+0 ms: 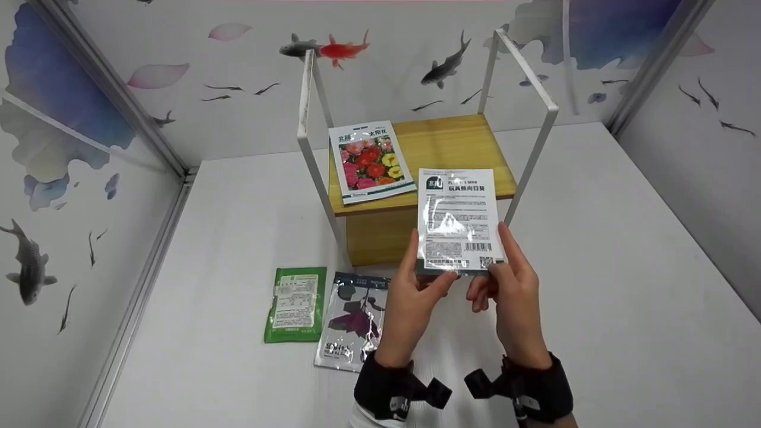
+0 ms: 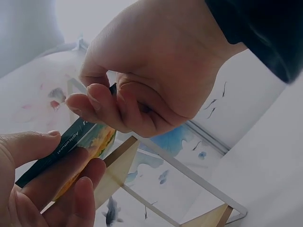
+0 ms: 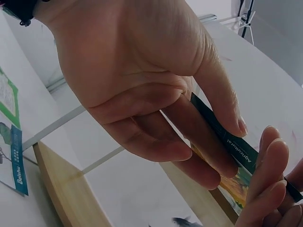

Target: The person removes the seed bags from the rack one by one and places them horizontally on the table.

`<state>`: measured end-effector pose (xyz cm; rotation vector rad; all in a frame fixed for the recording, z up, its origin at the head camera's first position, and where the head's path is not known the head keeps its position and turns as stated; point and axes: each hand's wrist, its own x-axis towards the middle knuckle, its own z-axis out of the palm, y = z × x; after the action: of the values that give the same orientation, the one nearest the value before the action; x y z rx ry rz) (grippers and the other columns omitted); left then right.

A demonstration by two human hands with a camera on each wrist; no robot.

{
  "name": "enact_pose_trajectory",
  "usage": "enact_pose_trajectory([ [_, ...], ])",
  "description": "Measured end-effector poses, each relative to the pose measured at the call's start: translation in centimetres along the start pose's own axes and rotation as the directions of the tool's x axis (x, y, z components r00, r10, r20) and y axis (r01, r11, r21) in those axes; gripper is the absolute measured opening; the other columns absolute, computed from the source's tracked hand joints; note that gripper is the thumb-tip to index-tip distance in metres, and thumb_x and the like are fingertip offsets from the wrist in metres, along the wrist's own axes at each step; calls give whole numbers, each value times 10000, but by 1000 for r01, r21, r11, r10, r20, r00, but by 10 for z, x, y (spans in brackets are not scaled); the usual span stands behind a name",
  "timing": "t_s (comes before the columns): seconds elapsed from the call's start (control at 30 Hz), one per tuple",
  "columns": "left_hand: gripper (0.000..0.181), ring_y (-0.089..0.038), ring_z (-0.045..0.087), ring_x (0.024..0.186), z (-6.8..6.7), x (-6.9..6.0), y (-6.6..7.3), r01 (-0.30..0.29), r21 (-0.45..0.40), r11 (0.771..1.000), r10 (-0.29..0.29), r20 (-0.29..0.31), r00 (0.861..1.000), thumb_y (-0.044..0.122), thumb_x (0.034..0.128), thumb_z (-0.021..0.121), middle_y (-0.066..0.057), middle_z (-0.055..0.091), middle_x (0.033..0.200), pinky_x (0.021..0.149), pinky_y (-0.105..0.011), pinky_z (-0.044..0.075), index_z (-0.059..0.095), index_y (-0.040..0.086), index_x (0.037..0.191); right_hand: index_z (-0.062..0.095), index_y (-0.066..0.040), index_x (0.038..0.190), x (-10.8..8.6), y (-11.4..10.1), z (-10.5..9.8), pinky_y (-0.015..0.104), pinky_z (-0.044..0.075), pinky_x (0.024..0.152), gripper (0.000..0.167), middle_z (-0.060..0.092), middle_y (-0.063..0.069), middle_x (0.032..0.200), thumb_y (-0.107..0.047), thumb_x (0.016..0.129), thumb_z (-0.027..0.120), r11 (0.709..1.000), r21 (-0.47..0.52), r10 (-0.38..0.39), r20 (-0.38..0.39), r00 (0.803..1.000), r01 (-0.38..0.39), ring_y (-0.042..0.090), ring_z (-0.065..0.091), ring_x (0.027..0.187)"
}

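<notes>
A white seed packet [image 1: 456, 220] is held up by its lower part in both hands, its printed back facing up in the head view. My left hand [image 1: 410, 309] grips the lower left side, thumb in front and fingers behind. The lower right corner is pinched by my right hand [image 1: 518, 300], whose other fingers curl beneath. From below, the left wrist view shows the packet's dark green strip [image 2: 73, 135] and yellow flower picture, partly covered by fingers. That strip also shows in the right wrist view.
Behind the held packet stands a wooden shelf [image 1: 449, 145] with white metal side frames. A flower seed packet [image 1: 371, 160] lies on its top board. On the white table [image 1: 226, 226], left of the hands, lie a green packet [image 1: 295, 304] and a silver packet [image 1: 351, 321], partly hidden by the left hand.
</notes>
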<state>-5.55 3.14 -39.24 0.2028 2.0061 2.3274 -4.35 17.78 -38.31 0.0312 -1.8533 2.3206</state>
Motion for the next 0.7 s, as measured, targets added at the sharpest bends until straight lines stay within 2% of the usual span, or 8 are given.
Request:
enact_pose_trajectory([
  [0.17, 816, -178, 566, 755, 0, -10, 12, 3, -14, 1000, -3, -3, 1000, 182, 795, 678, 15, 608, 1053, 648, -284, 467, 172, 170, 1434, 199, -180, 1429, -4, 5, 1, 279, 414, 357, 547, 524, 166, 556, -24, 921, 329, 999, 32, 0, 9, 1000, -1, 230, 496, 430],
  [0.4, 807, -192, 564, 775, -2, -19, 3, -10, -92, 996, 9, -5, 1000, 132, 803, 665, -12, 569, 1143, 649, -259, 466, 165, 174, 1434, 204, -192, 1428, -12, 11, 0, 295, 407, 356, 568, 506, 156, 519, 11, 909, 311, 998, 63, -16, 38, 999, 14, 220, 485, 423],
  [0.63, 801, -175, 576, 760, -1, -29, 2, 3, -86, 996, -3, -2, 1000, 147, 805, 663, -21, 627, 1046, 630, -227, 460, 165, 151, 1432, 228, -185, 1422, -21, 14, -2, 291, 407, 354, 585, 498, 165, 527, 45, 886, 262, 998, 68, 3, 18, 1000, -4, 219, 470, 417],
  [0.7, 798, -181, 590, 792, -1, -32, 2, 12, -96, 995, -12, -5, 1000, 134, 807, 659, -18, 615, 1078, 639, -225, 465, 163, 145, 1431, 233, -189, 1420, -23, 14, -1, 298, 405, 354, 586, 497, 167, 523, 44, 883, 260, 997, 71, 6, 16, 1000, -7, 223, 464, 413],
])
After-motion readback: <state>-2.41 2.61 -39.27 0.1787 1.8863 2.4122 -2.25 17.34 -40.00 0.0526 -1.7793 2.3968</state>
